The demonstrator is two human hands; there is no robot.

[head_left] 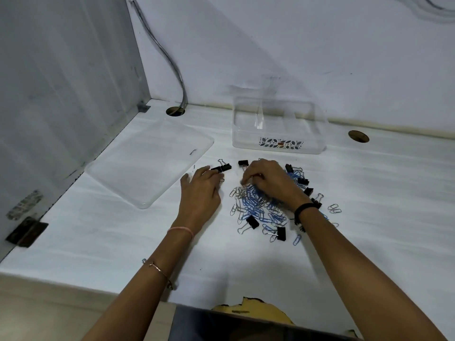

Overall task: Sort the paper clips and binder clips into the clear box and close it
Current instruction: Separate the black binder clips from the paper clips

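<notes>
A heap of blue and silver paper clips (256,210) lies on the white table, with several black binder clips (252,222) scattered in and around it. My right hand (267,179) rests on top of the heap, fingers curled into the clips. My left hand (200,190) lies flat to the left of the heap, its fingertips touching a black binder clip (222,167). The clear box (278,129) stands open behind the heap, near the wall, and looks empty. Its clear lid (150,166) lies flat to the left.
A grey panel (61,94) walls off the left side. Two cable holes (175,111) (358,136) sit near the back wall, and a cable (170,57) runs into the left one. The table's front edge is near my body.
</notes>
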